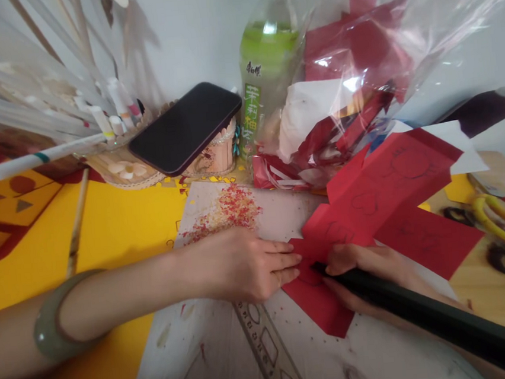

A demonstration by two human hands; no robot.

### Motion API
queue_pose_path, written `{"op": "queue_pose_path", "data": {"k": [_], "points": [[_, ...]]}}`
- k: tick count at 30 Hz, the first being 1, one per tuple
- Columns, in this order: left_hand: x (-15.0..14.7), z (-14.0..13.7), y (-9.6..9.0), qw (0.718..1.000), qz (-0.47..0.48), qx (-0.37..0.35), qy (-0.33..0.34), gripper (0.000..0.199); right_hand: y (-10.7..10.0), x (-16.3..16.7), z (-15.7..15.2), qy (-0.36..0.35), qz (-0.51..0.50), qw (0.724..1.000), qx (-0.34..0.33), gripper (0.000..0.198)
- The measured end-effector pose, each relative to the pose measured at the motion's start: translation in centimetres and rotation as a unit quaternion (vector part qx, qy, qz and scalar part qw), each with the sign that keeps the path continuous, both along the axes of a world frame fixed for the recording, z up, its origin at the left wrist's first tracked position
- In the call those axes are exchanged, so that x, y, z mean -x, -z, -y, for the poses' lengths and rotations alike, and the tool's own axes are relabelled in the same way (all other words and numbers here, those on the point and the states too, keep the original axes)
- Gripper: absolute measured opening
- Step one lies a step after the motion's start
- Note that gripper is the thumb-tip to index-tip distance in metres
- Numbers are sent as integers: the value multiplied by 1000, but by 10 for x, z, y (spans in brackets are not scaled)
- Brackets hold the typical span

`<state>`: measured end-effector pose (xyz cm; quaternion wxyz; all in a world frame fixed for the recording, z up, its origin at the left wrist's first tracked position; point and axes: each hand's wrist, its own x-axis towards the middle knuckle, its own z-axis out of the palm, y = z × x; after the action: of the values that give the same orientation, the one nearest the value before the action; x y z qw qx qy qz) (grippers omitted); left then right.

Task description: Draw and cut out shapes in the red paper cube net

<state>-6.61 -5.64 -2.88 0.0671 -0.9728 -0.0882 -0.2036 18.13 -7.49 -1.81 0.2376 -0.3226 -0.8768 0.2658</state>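
Observation:
My right hand (376, 267) is closed around a long, dark pencil (406, 300), whose tip rests on a folded red paper piece (322, 314). My left hand (242, 265) lies with its fingers stretched out, their tips pressing the left edge of that red paper. Dark outlines, among them a heart and a round shape, show on the red paper's upper flaps (381, 189). A clear stencil ruler (268, 349) sticks out below my left hand, on a stained white sheet (206, 361). Behind the hand is a scatter of red and yellow paper bits (238, 206).
A phone (186, 127) leans on wooden holders with markers (103, 123). Beside it stand a green drink bottle (263, 69) and a clear bag of red paper scraps (327, 128). Yellow paper (121, 220) and a thin stick (77, 224) lie left; yellow-handled scissors (499, 219) lie right.

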Motion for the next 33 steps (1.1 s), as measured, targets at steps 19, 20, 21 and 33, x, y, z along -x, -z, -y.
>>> {"op": "queue_pose_path", "data": {"k": [19, 20, 21, 33], "points": [[1, -1, 3, 1000, -9, 10, -3, 19, 1, -5, -5, -42, -13, 998, 52, 18], [1, -1, 3, 1000, -9, 11, 1, 20, 1, -5, -5, -42, -11, 998, 54, 18], [2, -1, 3, 1000, -9, 11, 4, 20, 1, -5, -5, -42, -11, 997, 56, 18], [3, -2, 2, 1000, -10, 18, 2, 18, 8, -14, -8, -91, 9, 987, 129, 17]]}}
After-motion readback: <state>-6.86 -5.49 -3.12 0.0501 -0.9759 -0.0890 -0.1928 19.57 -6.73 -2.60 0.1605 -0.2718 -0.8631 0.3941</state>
